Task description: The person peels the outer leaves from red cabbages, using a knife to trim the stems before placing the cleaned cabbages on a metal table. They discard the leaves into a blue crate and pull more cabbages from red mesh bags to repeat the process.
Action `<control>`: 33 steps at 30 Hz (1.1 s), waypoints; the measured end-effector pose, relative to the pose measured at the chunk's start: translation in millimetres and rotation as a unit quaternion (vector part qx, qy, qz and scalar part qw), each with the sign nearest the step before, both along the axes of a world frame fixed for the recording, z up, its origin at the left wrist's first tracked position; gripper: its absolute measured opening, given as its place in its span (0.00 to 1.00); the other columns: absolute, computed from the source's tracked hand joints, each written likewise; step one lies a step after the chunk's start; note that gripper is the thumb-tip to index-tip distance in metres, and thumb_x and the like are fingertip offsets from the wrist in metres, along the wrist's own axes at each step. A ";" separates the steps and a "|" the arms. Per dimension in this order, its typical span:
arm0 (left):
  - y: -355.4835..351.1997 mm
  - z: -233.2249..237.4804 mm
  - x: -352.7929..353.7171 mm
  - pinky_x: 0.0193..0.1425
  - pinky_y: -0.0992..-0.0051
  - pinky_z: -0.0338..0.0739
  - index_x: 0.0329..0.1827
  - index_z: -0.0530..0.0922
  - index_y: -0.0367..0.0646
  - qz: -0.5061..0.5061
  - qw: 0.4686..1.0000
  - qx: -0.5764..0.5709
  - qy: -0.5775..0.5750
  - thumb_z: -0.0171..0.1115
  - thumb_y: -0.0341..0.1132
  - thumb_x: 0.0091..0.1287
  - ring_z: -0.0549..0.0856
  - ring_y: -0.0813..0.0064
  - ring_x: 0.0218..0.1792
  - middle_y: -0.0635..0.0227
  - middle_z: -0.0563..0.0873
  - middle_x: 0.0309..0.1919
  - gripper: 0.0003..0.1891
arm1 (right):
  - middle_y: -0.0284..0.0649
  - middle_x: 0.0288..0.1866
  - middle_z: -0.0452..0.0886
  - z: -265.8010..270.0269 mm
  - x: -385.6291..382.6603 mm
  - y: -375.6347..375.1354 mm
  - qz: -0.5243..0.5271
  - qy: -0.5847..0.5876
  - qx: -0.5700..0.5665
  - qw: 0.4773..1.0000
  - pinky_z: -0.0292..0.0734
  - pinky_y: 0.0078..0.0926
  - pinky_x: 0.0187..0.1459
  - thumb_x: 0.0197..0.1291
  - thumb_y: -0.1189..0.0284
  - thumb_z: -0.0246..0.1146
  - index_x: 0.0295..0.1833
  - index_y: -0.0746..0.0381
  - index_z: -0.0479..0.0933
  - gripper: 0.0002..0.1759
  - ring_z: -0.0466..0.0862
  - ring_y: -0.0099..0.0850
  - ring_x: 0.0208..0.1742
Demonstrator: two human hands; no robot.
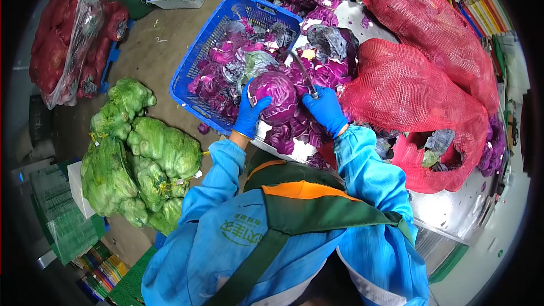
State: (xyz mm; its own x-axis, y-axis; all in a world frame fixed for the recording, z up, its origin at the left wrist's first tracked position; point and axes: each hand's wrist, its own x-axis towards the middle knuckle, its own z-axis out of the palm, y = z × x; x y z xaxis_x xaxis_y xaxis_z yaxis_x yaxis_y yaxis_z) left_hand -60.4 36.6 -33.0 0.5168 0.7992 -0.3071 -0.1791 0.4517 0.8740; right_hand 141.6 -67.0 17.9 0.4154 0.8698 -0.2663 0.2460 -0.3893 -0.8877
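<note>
At a steel table [453, 215] strewn with purple scraps, you stand in a blue coat and green apron, working through red cabbage.

Bulging red mesh sacks [408, 88] take up the right side of the table. One lies open at the mouth, with dark outer leaves showing inside. To your left, on the floor, netted green cabbages [141, 153] are piled together, well apart from the work.

A blue crate [198, 51] sits tilted against the table's far left edge, heaped with loose leaves [226, 62], purple and grey-green. More leaves lie on the table near your wrists.

The purple cabbage [277, 97] sits between your gloved hands, at the table edge just beside the crate, its surface smooth and glossy. Your left hand [249, 114] is spread wide against its left side, thumb up over the front and fingers cupping it. Your right hand [327, 109] is closed in a fist around the handle of a knife [303, 71]. The curved blade rises up and away from you over the head. You cannot tell from here whether the edge touches the cabbage.

Judged from the clean, tight face of the head, most of its outer leaves look to be off already, and the full crate suggests many heads have been stripped. The sacks look packed, so a good share of the cabbage appears untrimmed. No finished heads can be made out in view.
</note>
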 end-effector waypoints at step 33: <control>1.2 22.3 8.7 0.72 0.66 0.65 0.74 0.54 0.45 -0.112 0.971 0.200 0.074 0.81 0.32 0.48 0.68 0.68 0.67 0.60 0.68 0.67 0.52 | 0.48 0.32 0.84 35.0 18.3 24.6 0.166 -0.216 0.012 0.962 0.79 0.41 0.39 0.47 0.62 0.69 0.47 0.58 0.81 0.21 0.85 0.45 0.34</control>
